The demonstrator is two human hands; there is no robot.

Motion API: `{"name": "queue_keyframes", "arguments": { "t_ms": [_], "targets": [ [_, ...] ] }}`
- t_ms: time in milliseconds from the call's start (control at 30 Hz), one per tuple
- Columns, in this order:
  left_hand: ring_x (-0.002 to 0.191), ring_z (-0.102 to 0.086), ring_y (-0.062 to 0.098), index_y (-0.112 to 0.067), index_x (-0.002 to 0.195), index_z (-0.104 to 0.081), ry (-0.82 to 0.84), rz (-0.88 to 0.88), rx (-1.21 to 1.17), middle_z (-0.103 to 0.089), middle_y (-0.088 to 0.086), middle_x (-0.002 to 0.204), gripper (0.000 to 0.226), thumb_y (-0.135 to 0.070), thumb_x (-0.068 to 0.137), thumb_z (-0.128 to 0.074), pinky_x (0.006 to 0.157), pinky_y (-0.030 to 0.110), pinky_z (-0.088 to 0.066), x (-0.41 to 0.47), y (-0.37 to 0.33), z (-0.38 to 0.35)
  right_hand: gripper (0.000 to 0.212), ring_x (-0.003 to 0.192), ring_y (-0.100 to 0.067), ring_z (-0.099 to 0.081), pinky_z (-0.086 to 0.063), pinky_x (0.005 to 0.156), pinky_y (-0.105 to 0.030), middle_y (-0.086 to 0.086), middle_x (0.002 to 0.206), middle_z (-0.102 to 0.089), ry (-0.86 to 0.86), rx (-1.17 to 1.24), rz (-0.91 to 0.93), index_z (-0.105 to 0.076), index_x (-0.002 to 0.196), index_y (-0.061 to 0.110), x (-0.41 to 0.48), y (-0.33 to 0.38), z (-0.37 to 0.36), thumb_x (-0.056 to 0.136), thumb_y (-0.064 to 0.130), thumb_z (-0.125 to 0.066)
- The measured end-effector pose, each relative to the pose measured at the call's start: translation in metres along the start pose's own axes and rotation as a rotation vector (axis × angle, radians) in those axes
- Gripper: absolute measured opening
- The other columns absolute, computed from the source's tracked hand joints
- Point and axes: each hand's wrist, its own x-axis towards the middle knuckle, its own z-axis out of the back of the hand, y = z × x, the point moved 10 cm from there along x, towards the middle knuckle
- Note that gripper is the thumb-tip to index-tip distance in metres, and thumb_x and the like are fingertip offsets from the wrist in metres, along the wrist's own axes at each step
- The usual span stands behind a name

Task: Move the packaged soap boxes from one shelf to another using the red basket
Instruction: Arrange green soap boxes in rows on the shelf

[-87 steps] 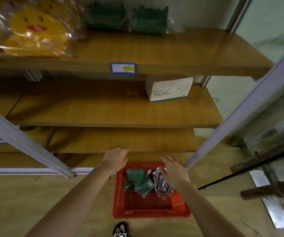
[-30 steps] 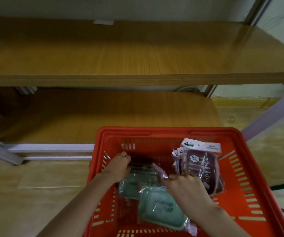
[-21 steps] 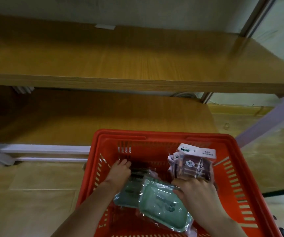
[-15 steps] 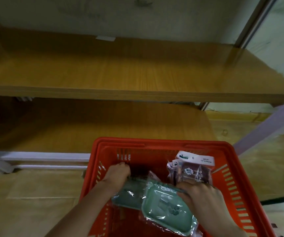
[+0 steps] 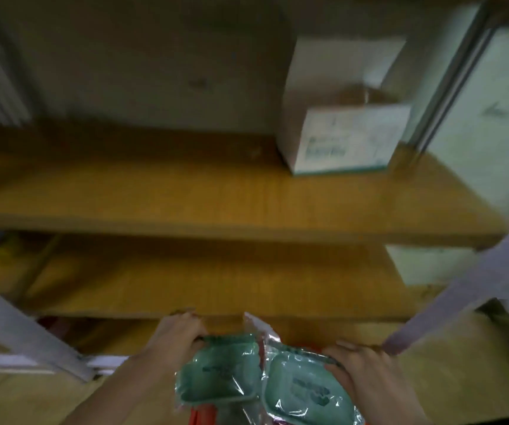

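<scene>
Left soap box (image 5: 216, 374), green in clear wrap, is gripped at its far end by the left hand (image 5: 175, 336); right soap box (image 5: 303, 392) is clasped along its right edge by the right hand (image 5: 368, 378). Both are held touching, just above the red basket (image 5: 201, 418), seen only as a sliver. Slick film and edge-only grips are judged the risk: 1 box could be twisted loose, or caught on the front edge of the lower shelf (image 5: 216, 283).

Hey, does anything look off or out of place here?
Nothing stands out, though the picture is blurred. The left hand grips the left soap box, the right hand the right soap box; the white carton stands upright on its shelf.
</scene>
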Motion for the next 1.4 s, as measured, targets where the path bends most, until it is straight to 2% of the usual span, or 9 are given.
{"name": "queue_keyframes", "arguments": {
  "t_ms": [167,267,367,467,567,733,867,1033,1400],
  "targets": [
    [0.092,-0.059,0.011,-0.02,0.089,-0.067,-0.119,-0.005,-0.013,-0.056,-0.009,0.087,0.027,-0.039,0.092,-0.048,0.078,0.025,-0.044,-0.076,-0.005,0.177,0.034,0.032,0.001,-0.052,-0.016,0.029,-0.009,0.026,0.059,-0.06,-0.104,-0.066,0.043,-0.059,0.058,0.043,0.02,0.04,0.173,0.036,0.046,-0.085],
    [0.091,-0.056,0.004,-0.025,0.094,-0.068,-0.211,-0.011,-0.023,-0.062,-0.012,0.094,0.023,-0.038,0.092,-0.049,0.081,0.018,-0.042,-0.123,-0.01,0.277,0.042,0.031,-0.001,-0.052,-0.019,0.029,-0.011,0.024,0.054,-0.059,-0.098,-0.102,0.026,-0.062,0.053,0.042,0.022,0.066,0.269,0.024,0.045,-0.092],
    [0.086,-0.054,0.001,-0.023,0.087,-0.067,-0.255,-0.002,0.031,-0.057,-0.015,0.082,0.023,-0.037,0.092,-0.049,0.079,0.016,-0.041,-0.158,-0.014,0.356,0.027,0.041,-0.003,-0.057,-0.025,0.037,-0.015,0.023,0.059,-0.06,-0.137,-0.137,0.11,-0.063,0.063,0.039,0.02,0.102,0.351,0.052,0.043,-0.087],
    [0.086,-0.049,-0.003,-0.027,0.093,-0.067,-0.307,-0.034,0.09,-0.055,-0.018,0.082,0.02,-0.038,0.091,-0.05,0.086,0.017,-0.041,-0.186,-0.022,0.419,0.019,0.083,-0.006,-0.064,-0.046,0.063,-0.022,0.019,0.098,-0.064,-0.139,-0.112,0.158,-0.062,0.101,0.035,0.024,0.117,0.403,0.092,0.044,-0.049],
    [0.088,-0.046,-0.001,-0.029,0.103,-0.065,-0.378,-0.051,0.17,-0.05,-0.018,0.087,0.021,-0.037,0.092,-0.049,0.073,0.013,-0.032,-0.208,-0.03,0.472,0.027,0.087,-0.004,-0.06,-0.043,0.068,-0.014,0.018,0.108,-0.062,-0.178,-0.052,0.187,-0.06,0.112,0.034,0.03,0.127,0.444,0.095,0.041,-0.042],
    [0.093,-0.055,0.015,-0.022,0.094,-0.07,-0.493,0.003,0.174,-0.052,-0.009,0.08,0.015,-0.031,0.085,-0.061,0.077,0.03,-0.047,-0.207,-0.013,0.547,0.024,0.072,-0.005,-0.052,-0.038,0.058,-0.015,0.014,0.099,-0.064,-0.281,-0.082,0.178,-0.063,0.11,0.029,0.05,0.127,0.491,0.093,0.036,-0.049],
    [0.092,-0.047,0.016,-0.025,0.102,-0.069,-0.571,0.058,0.266,-0.047,-0.004,0.086,0.02,-0.033,0.085,-0.061,0.088,0.033,-0.039,-0.178,-0.008,0.593,0.02,0.076,-0.009,-0.058,-0.043,0.06,-0.022,0.011,0.1,-0.068,-0.335,-0.126,0.15,-0.065,0.106,0.029,0.077,0.124,0.513,0.091,0.035,-0.052],
    [0.105,-0.052,0.018,-0.025,0.11,-0.066,-0.525,0.026,0.298,-0.066,-0.001,0.105,0.026,-0.032,0.087,-0.059,0.094,0.035,-0.035,-0.114,-0.009,0.623,0.022,0.079,-0.014,-0.065,-0.04,0.058,-0.022,0.007,0.098,-0.071,-0.392,-0.154,0.103,-0.067,0.107,0.029,0.114,0.115,0.526,0.089,0.036,-0.056],
    [0.126,-0.033,0.027,-0.022,0.113,-0.064,-0.363,0.227,0.272,-0.045,0.005,0.128,0.029,-0.026,0.085,-0.063,0.107,0.039,-0.03,-0.02,0.029,0.605,0.028,0.092,-0.016,-0.06,-0.035,0.06,-0.022,0.003,0.109,-0.066,-0.228,-0.101,-0.09,-0.06,0.119,0.029,0.184,0.073,0.498,0.093,0.034,-0.051]
  ]
}}
